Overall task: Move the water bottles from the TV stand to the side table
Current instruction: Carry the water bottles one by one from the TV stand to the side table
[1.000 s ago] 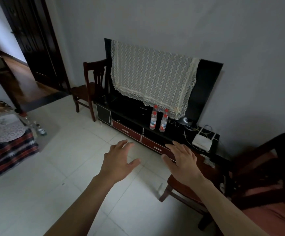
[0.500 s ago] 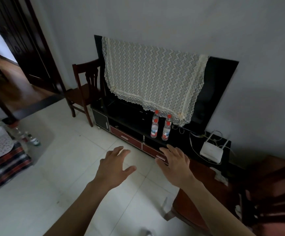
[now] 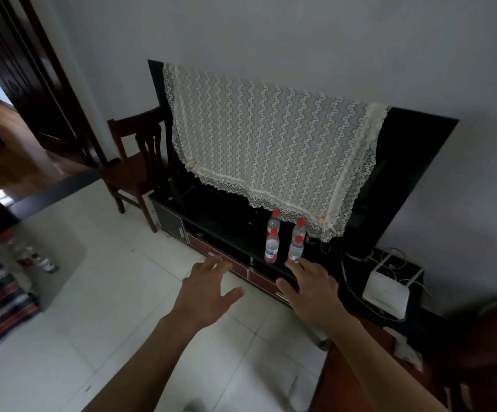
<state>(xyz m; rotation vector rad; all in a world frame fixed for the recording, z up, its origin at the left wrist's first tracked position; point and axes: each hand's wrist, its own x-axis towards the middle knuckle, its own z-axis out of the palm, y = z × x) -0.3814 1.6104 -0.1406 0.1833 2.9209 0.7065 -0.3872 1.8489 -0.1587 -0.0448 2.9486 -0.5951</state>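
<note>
Bottles first — four water bottles (image 3: 272, 248) with red caps stand upright in a tight cluster on the black TV stand (image 3: 229, 233), just below the hanging edge of the lace cloth (image 3: 271, 144) draped over the TV (image 3: 404, 162). Right hand (image 3: 315, 295) hovers just in front of them, fingers spread and holding nothing. Left hand (image 3: 205, 292) floats over the white tiled floor (image 3: 107, 292), fingers likewise splayed and loose. Farther right on the stand lies a white router (image 3: 385, 295); a wooden chair (image 3: 137, 171) stands at the left end.

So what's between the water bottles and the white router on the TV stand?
Head view: only bare black TV stand top and cables separate the water bottles from the router.
</note>
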